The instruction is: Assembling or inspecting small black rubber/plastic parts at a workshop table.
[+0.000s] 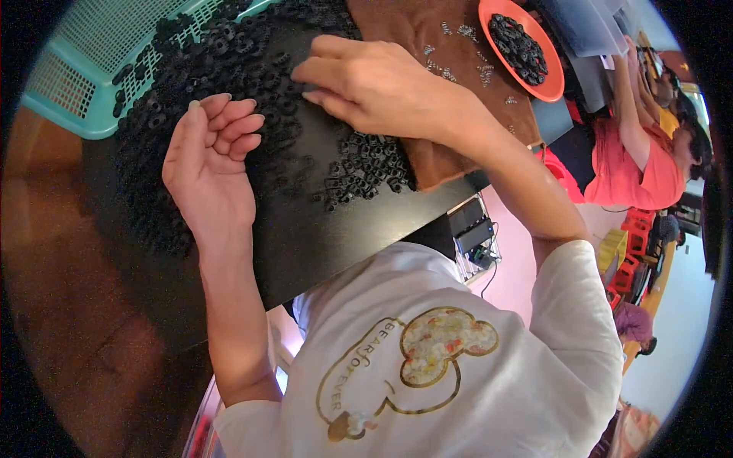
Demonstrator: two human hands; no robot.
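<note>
My left hand is palm up over the left side of a pile of small black ring-shaped plastic parts. Its fingers are half curled, the thumb stands apart, and nothing shows in the palm. Back upward, my right hand is over the dark table at the right of the pile. Its thumb is apart from the bent forefinger, and nothing is visible between them. Under its wrist lies a smaller group of black cube-like parts, beside a brown cloth.
A turquoise mesh basket stands at the far left, partly under black parts. Small metal springs are scattered on the cloth. An orange plate of black pieces is at the far right. Beyond sits a person in a coral shirt.
</note>
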